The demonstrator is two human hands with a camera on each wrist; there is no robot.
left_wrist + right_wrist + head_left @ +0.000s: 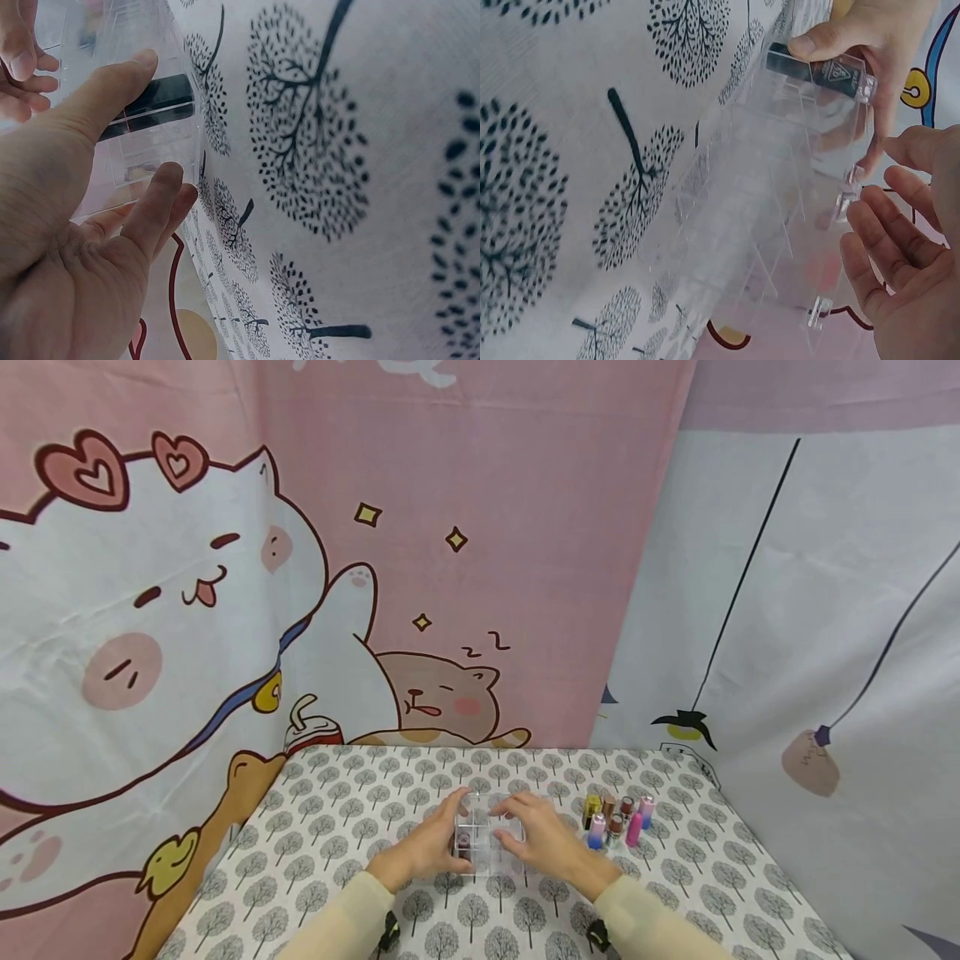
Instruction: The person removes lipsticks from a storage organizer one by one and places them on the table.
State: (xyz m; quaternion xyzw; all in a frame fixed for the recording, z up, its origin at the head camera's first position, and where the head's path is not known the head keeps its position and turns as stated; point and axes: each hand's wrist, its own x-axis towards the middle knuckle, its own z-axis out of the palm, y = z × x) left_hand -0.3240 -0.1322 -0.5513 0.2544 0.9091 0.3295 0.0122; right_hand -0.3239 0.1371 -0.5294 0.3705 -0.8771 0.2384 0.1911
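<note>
A clear plastic divided organizer (482, 864) stands on the patterned cloth between both hands. My left hand (427, 846) grips its left side, with the thumb at the near wall and the fingers toward the far end. Inside a left compartment sits a dark lipstick tube (810, 71), close to the left thumb; through the clear wall it shows as a black tube (161, 101) in the left wrist view. Over the organizer's right part hovers my right hand (546, 837), its fingers loosely bent with nothing between them.
Several lipsticks stand in a group to the right, among them a yellow-and-black one (592, 810), a bright pink one (634, 829) and a pink-to-blue one (597, 831). Tree-print cloth (337, 827) covers the table. A cartoon curtain (540, 610) hangs behind.
</note>
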